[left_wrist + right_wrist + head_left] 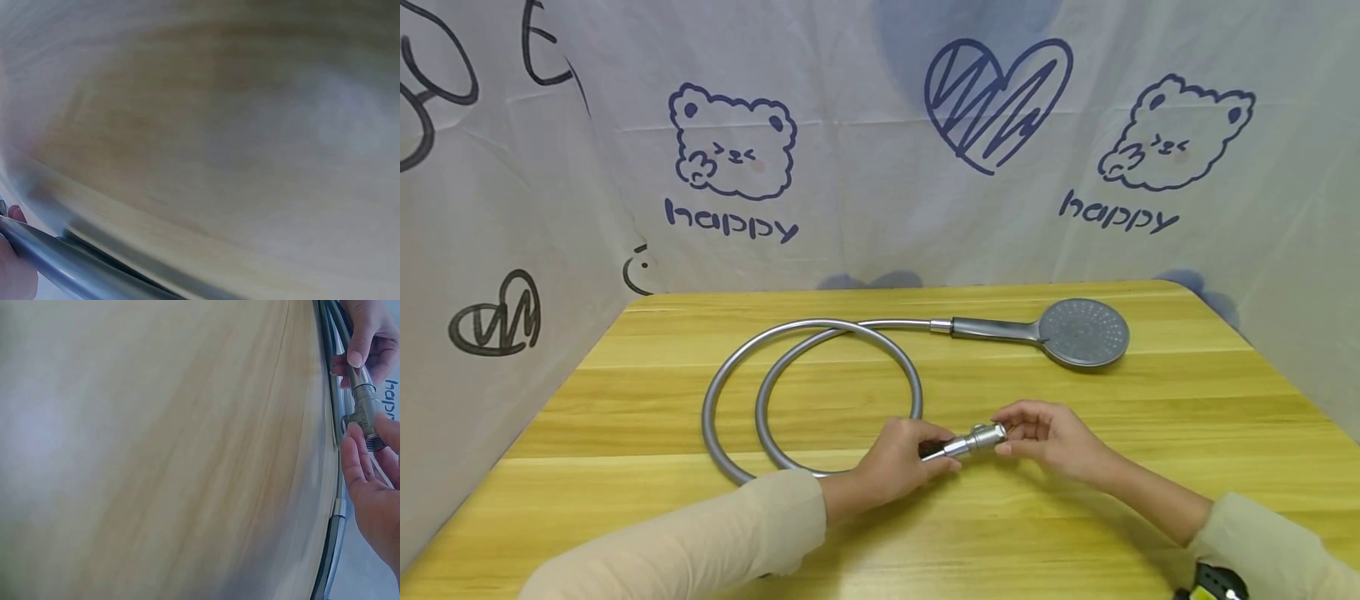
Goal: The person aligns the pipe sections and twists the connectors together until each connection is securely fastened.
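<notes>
A chrome fitting [981,437] with a small side stub and a threaded end sits at one end of the grey shower hose [709,408]. My left hand [891,462] grips the hose end just behind the fitting. From the other side, my right hand [1060,442] pinches the fitting near its threaded end, with thumb and fingers on opposite sides in the right wrist view. Beyond the hands, a grey handheld shower head [1084,333] lies on the table, joined to the hose's other end. The left wrist view shows little but the hose [81,269] and some fingertips.
The hose lies in two loose loops left of centre on the wooden table [617,492]. A white cloth [865,167] with drawn bears and hearts hangs behind the table and along its sides. A dark wrist device [1217,581] shows by the right sleeve.
</notes>
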`<state>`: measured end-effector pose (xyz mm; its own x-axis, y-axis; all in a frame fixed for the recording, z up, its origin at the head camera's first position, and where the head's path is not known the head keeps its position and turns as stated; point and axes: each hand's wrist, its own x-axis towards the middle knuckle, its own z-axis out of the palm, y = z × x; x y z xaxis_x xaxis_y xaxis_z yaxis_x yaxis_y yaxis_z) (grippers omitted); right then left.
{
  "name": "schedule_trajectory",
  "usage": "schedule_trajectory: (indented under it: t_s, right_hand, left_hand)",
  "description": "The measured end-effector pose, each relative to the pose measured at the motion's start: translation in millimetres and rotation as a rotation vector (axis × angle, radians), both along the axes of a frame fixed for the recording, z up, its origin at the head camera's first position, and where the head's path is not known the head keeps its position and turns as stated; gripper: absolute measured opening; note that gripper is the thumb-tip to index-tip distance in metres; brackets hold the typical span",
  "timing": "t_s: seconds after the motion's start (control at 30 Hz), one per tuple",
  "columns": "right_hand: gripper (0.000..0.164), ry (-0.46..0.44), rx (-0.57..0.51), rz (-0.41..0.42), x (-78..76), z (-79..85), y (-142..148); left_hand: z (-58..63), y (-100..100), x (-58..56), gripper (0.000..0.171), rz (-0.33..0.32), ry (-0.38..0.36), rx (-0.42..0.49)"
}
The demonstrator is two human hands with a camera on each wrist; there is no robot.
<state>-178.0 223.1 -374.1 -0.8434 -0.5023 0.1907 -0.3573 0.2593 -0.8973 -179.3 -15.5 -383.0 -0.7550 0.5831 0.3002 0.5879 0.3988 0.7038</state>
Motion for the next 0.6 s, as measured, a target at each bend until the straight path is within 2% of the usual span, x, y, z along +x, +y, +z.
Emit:
schedule_trajectory:
  t_s: [0.6]
  right_hand:
    - [0.036, -0.022, -0.003, 0.020, 0.2, -0.3, -0.1]
  left_hand:
    - [-1.5, -1.9, -0.3, 0.022, -0.015, -0.003, 0.011]
